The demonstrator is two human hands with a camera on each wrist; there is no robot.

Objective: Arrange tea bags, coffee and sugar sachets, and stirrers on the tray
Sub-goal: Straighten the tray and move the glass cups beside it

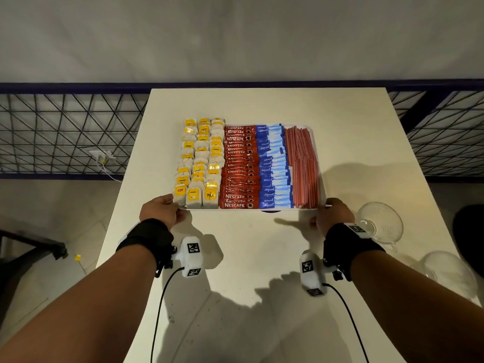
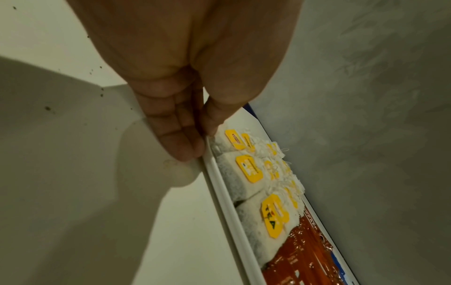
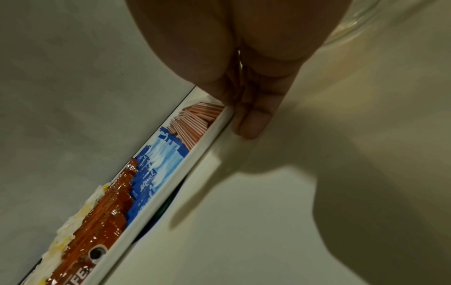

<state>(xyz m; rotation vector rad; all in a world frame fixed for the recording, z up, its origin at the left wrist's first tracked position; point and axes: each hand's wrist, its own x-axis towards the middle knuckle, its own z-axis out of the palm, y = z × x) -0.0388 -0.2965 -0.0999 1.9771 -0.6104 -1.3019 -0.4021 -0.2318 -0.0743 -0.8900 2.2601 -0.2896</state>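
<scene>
Both forearms reach forward over the white table (image 1: pixel 262 258), each with a black wrist strap and a small white camera unit. On the left, the left hand (image 1: pixel 161 210) grasps the near left corner of the white tray (image 1: pixel 318 142); the left wrist view shows the thumb on top of the rim and the fingers (image 2: pixel 180 138) under it, so the rim is pinched between them.

From left to right the tray holds four groups. First come the tea bags (image 1: pixel 200 163) with yellow tags, in three columns. Next to them lie the red Nescafe coffee sachets (image 1: pixel 239 166), overlapping in one column. Then come the blue Equal sugar sachets (image 1: pixel 273 166), and at the right edge the reddish stirrers (image 1: pixel 302 166), packed side by side.

The right hand (image 1: pixel 334 214) grasps the near right corner of the tray, its fingers (image 3: pixel 253 123) below the rim. The near edge looks raised a little above the table. Two clear glass bowls (image 1: pixel 381 221) stand on the table to the right of this hand.
</scene>
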